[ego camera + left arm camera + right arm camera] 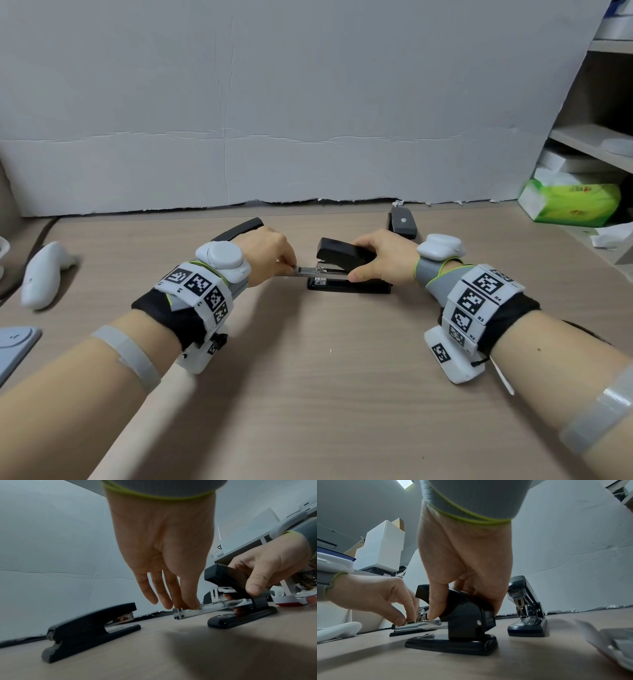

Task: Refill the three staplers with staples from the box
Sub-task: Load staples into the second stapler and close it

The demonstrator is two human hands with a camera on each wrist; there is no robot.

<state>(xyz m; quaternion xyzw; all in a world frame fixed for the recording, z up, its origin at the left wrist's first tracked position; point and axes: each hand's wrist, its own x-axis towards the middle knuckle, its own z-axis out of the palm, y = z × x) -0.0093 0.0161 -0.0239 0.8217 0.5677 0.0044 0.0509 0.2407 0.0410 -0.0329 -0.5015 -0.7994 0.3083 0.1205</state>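
A black stapler (349, 289) stands mid-table with its top raised. My right hand (358, 260) grips that raised top (467, 615) from above, thumb on the near side. Its metal staple tray (318, 270) is slid out to the left, and my left hand (291, 267) pinches the tray's front end (181, 613) between thumb and fingertips. Whether staples lie in the tray I cannot tell. A second black stapler (89, 626) sits closed behind my left hand. A third (527, 609) stands at the back right. The open staple box (618, 641) lies by my right wrist, hidden in the head view.
A white controller (44, 274) lies at the table's left, with a grey device (13, 342) at the near left edge. A green tissue pack (572, 204) and shelves (599, 144) stand on the right. A grey cardboard sheet (274, 102) closes off the back.
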